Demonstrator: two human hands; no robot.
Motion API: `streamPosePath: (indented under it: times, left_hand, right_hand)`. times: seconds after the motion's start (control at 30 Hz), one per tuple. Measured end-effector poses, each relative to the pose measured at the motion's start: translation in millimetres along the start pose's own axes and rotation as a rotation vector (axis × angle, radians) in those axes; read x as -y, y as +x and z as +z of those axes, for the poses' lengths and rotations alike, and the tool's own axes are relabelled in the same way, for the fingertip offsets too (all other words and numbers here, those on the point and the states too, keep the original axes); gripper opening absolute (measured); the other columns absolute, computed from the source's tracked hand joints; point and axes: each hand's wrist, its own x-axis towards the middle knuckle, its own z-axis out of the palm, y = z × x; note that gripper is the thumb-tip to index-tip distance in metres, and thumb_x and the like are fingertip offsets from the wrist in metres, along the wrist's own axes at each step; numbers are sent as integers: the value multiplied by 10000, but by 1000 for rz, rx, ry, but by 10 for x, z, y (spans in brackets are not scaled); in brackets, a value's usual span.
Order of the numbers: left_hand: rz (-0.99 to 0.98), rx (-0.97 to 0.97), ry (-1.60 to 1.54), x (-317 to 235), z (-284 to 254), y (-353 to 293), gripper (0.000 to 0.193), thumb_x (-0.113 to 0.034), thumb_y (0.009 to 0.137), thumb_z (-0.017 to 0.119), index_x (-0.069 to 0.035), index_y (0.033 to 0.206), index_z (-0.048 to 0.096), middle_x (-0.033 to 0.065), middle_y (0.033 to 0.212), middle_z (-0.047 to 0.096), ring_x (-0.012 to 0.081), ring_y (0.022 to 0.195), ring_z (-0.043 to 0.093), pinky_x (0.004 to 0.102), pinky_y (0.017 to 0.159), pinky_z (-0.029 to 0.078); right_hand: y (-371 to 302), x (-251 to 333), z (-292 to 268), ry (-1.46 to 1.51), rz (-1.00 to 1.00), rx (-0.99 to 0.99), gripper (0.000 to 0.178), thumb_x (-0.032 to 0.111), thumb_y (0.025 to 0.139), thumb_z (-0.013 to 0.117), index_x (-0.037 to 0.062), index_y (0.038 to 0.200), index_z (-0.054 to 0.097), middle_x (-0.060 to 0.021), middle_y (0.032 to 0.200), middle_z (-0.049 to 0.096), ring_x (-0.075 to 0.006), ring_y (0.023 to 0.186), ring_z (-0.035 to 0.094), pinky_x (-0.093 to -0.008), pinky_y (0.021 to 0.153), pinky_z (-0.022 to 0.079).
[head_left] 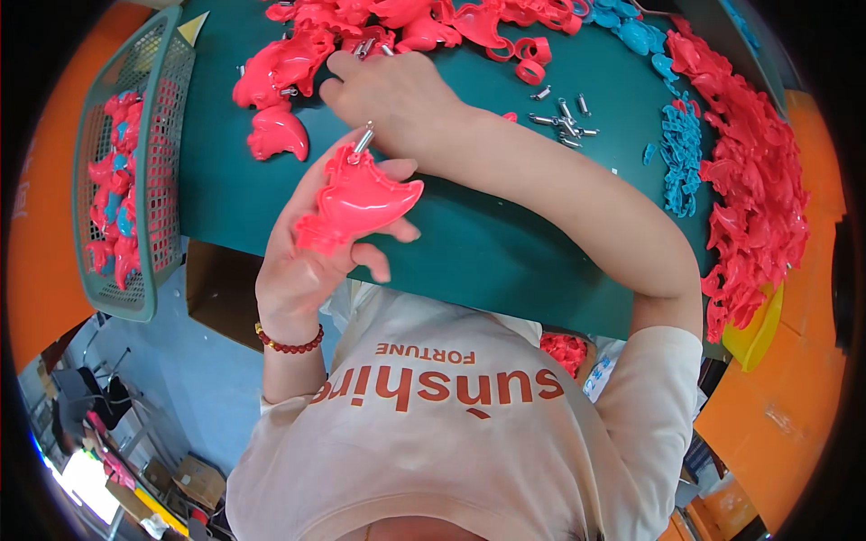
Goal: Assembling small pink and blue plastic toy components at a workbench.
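My left hand point(293, 275) is raised over the table's near edge, palm up. It holds a glossy pink plastic shell piece point(370, 200), shaped like a curved half-shell with a ragged rim. A small metal spring point(363, 142) sticks up from that piece's top end. My right arm crosses over the table, and my right hand point(388, 99) is at the near side of a heap of pink shell pieces point(275, 72). Its fingers curl under, and what they grip, if anything, is hidden. One separate pink piece point(278, 133) lies just left of the hands.
Loose springs point(566, 117) lie right of my forearm, below pink rings point(532, 61). Small blue parts point(681, 158) and a large pink pile point(753, 189) line the right side. A green basket point(149, 302) with pink and blue pieces stands at left. A cardboard box point(221, 293) is below the table edge.
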Motion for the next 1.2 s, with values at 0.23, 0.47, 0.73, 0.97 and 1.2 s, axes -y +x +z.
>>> streamPosePath:
  times: [0.23,0.47,0.73,0.97,1.2]
  left_hand:
    - [-7,-90,-56,6,62,62,755,-477,886,468,15,1382,180,261,1271,427,350,1005,576,357,645,548]
    - [-44,30,74,159,402,242,834,-632,843,365,26,1342,242,185,1189,509,267,912,613,315,611,549]
    - [-101,-26,84,334,761,346,1003,-777,711,341,36,1296,300,166,1090,557,240,834,628,318,578,553]
    - [-66,-138,241,338,895,361,1110,-859,641,158,32,1274,352,131,967,600,225,740,618,303,474,529]
    - [-43,-136,308,380,888,333,1094,-846,660,182,45,1273,353,133,941,594,226,743,616,308,470,536]
  right_hand:
    - [-591,-275,-503,751,243,-45,129,43,821,567,6,941,599,-34,825,573,-113,685,560,-263,575,453]
    - [-1295,-53,-658,1222,545,-59,220,11,858,542,6,1075,580,-41,902,581,-103,764,556,-232,699,454]
    - [-1611,39,-529,1056,508,-594,157,-41,785,616,-16,937,642,-115,929,620,-195,938,561,-290,802,449]
    - [-1726,38,-489,662,407,-670,186,-51,725,669,3,902,667,-78,874,619,-178,830,523,-282,713,415]
    - [-1698,82,-518,568,379,-627,215,-69,692,688,15,889,668,-67,854,621,-188,798,538,-288,718,421]
